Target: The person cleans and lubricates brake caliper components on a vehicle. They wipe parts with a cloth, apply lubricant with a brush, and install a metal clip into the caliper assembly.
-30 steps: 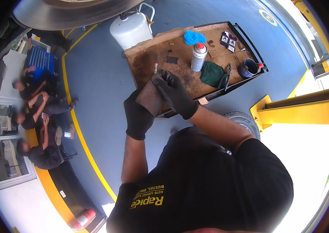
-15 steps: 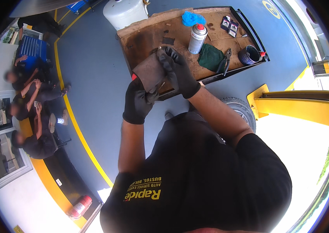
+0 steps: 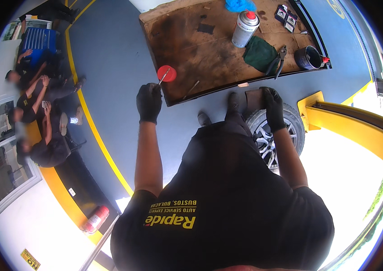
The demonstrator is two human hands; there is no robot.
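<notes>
My left hand (image 3: 149, 103), in a black glove, is closed on a thin metal pin (image 3: 164, 76) that points up and away over a round red lid (image 3: 170, 71) at the cardboard's left edge. Whether the pin touches the lid I cannot tell. Off to the right, my gloved right hand (image 3: 274, 108) grips a stiff brown-grey sheet (image 3: 254, 98) by its right side, in front of the worktop. A second slim rod (image 3: 192, 88) lies on the stained cardboard (image 3: 180, 49) between the hands.
On the cardboard stand a spray can (image 3: 245, 30) and a dark open tin (image 3: 308, 58). Near them lie a green cloth (image 3: 259, 50), pliers (image 3: 281, 62), small boxes (image 3: 286, 19) and a blue glove-like bundle (image 3: 241, 4). A wheel (image 3: 272, 140) stands below right; several people sit at far left.
My hands have parted: the left moved slightly left with the pin, the right swung right and nearer with the sheet. The red lid and second rod now show fully.
</notes>
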